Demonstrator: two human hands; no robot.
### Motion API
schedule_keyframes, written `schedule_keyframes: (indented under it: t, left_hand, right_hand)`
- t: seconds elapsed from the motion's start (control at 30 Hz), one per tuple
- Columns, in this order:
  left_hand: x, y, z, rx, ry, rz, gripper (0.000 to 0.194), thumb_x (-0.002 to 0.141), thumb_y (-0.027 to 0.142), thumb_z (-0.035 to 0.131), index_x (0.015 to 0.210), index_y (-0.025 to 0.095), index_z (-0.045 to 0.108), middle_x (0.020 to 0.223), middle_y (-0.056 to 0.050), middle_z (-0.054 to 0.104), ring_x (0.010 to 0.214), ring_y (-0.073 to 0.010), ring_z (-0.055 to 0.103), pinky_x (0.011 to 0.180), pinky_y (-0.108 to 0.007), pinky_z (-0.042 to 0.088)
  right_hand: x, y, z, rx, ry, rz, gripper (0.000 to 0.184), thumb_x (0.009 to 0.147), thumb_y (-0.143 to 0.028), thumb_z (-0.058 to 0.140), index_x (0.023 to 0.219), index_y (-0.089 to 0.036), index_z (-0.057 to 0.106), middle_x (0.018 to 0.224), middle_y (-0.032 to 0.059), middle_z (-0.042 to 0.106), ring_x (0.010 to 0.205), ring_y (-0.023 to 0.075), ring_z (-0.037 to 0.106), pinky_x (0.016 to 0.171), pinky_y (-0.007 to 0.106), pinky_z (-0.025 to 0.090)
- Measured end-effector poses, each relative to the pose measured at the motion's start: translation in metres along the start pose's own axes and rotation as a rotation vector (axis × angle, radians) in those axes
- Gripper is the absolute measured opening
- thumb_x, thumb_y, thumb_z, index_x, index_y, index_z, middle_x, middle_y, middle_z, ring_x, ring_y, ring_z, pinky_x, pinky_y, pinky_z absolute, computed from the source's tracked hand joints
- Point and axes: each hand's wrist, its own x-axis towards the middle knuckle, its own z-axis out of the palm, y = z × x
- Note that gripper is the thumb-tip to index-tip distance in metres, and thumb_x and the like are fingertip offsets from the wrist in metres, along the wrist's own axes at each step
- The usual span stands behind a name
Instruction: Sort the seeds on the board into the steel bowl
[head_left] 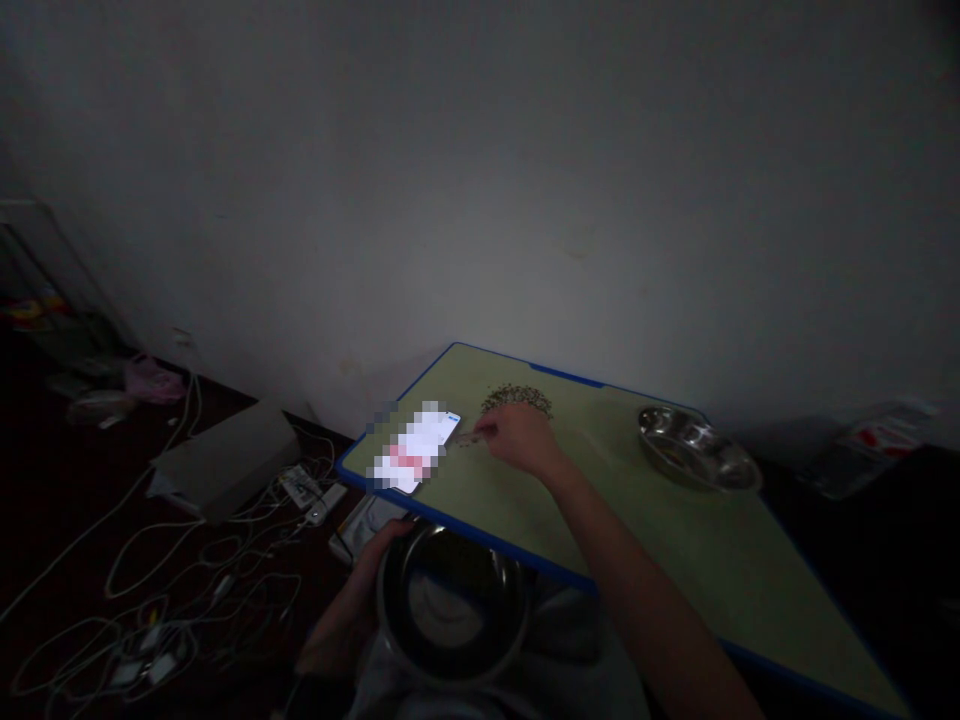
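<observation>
My left hand (382, 560) grips the rim of a round metal bowl (517, 610), held at my lap just below the near edge of the table. Over the greenish tabletop (465, 505) with a blue rim, my right hand (517, 435) reaches in with thumb and fingers pinched together. A faint thin shape shows at the fingertips, too dim to name. Just beyond that hand lies a loose heap of small dark seed-like bits (517, 395), partly covered by it. A few more bits lie by the fingertips. To their left rests a phone (416, 450) with its screen lit.
A second shiny metal bowl (697, 450) stands at the table's right side. Behind the table rises a pale wall (480, 200). On the dark floor to the left are tangled white cables (217, 550), a grey box (232, 455) and a pink plastic bag (154, 380).
</observation>
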Motion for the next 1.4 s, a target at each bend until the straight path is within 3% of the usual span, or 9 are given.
schedule_keyframes:
  t: [0.27, 0.47, 0.63, 0.73, 0.9, 1.13, 1.3, 1.4]
  left_hand:
    - [0.010, -0.005, -0.010, 0.014, -0.038, -0.071, 0.014, 0.065, 0.024, 0.056, 0.063, 0.014, 0.065, 0.056, -0.003, 0.069, 0.056, -0.0180, 0.062, 0.060, -0.028, 0.045]
    - [0.008, -0.005, -0.010, 0.016, -0.045, 0.003, 0.015, 0.065, 0.026, 0.058, 0.070, 0.015, 0.065, 0.064, -0.001, 0.070, 0.062, -0.0188, 0.062, 0.065, -0.029, 0.044]
    - [0.003, -0.001, -0.004, 0.020, -0.038, 0.023, 0.012, 0.065, 0.024, 0.057, 0.064, 0.015, 0.066, 0.059, -0.001, 0.069, 0.059, -0.0174, 0.062, 0.060, -0.027, 0.045]
    - [0.002, -0.001, -0.004, 0.014, -0.034, 0.024, 0.012, 0.066, 0.023, 0.057, 0.065, 0.015, 0.066, 0.060, -0.001, 0.069, 0.059, -0.0167, 0.061, 0.061, -0.027, 0.046]
    - [0.006, -0.002, -0.007, 0.025, -0.073, -0.084, 0.018, 0.068, 0.027, 0.055, 0.067, 0.013, 0.066, 0.060, -0.003, 0.069, 0.057, -0.0170, 0.061, 0.062, -0.028, 0.046]
    - [0.003, 0.003, 0.000, 0.021, 0.014, -0.160, 0.017, 0.068, 0.023, 0.053, 0.066, 0.011, 0.066, 0.056, -0.005, 0.069, 0.057, -0.0185, 0.064, 0.062, -0.028, 0.047]
    - [0.004, 0.003, -0.002, 0.034, -0.004, -0.143, 0.017, 0.068, 0.023, 0.053, 0.068, 0.012, 0.065, 0.059, -0.005, 0.070, 0.064, -0.0207, 0.065, 0.067, -0.030, 0.047]
    - [0.011, 0.000, -0.010, 0.088, 0.010, -0.034, 0.014, 0.067, 0.024, 0.057, 0.067, 0.013, 0.064, 0.062, -0.004, 0.069, 0.068, -0.0211, 0.064, 0.069, -0.031, 0.047]
  right_hand:
    - [0.000, 0.000, -0.003, -0.013, -0.032, -0.061, 0.028, 0.073, -0.021, 0.048, 0.093, -0.031, 0.065, 0.089, 0.0000, 0.066, 0.083, 0.0168, 0.058, 0.071, 0.026, 0.040]
    - [-0.005, 0.004, -0.002, 0.014, -0.033, -0.128, 0.027, 0.074, -0.023, 0.048, 0.093, -0.030, 0.065, 0.087, -0.0006, 0.067, 0.082, 0.0156, 0.058, 0.072, 0.025, 0.039]
    - [-0.008, 0.006, -0.004, 0.014, -0.022, -0.162, 0.026, 0.076, -0.025, 0.046, 0.093, -0.030, 0.065, 0.086, -0.0003, 0.067, 0.083, 0.0160, 0.058, 0.073, 0.025, 0.038]
    - [-0.010, 0.008, -0.008, 0.035, 0.003, -0.148, 0.027, 0.079, -0.026, 0.044, 0.097, -0.031, 0.063, 0.088, -0.0009, 0.066, 0.084, 0.0152, 0.057, 0.073, 0.024, 0.038]
    - [-0.013, 0.017, -0.014, 0.107, 0.103, -0.074, 0.031, 0.081, -0.025, 0.041, 0.106, -0.029, 0.058, 0.095, -0.0005, 0.065, 0.087, 0.0140, 0.056, 0.075, 0.023, 0.037]
    - [-0.033, 0.041, -0.004, 0.179, 0.093, 0.038, 0.026, 0.077, -0.025, 0.046, 0.096, -0.023, 0.065, 0.084, 0.0020, 0.067, 0.072, 0.0138, 0.058, 0.066, 0.022, 0.039]
    - [-0.043, 0.051, 0.005, 0.299, 0.076, 0.084, 0.026, 0.074, -0.027, 0.049, 0.093, -0.021, 0.066, 0.077, 0.0027, 0.068, 0.065, 0.0141, 0.058, 0.059, 0.022, 0.039]
    - [-0.043, 0.051, 0.009, 0.316, 0.062, 0.085, 0.027, 0.073, -0.027, 0.049, 0.093, -0.021, 0.066, 0.079, 0.0029, 0.068, 0.066, 0.0141, 0.059, 0.059, 0.022, 0.039]
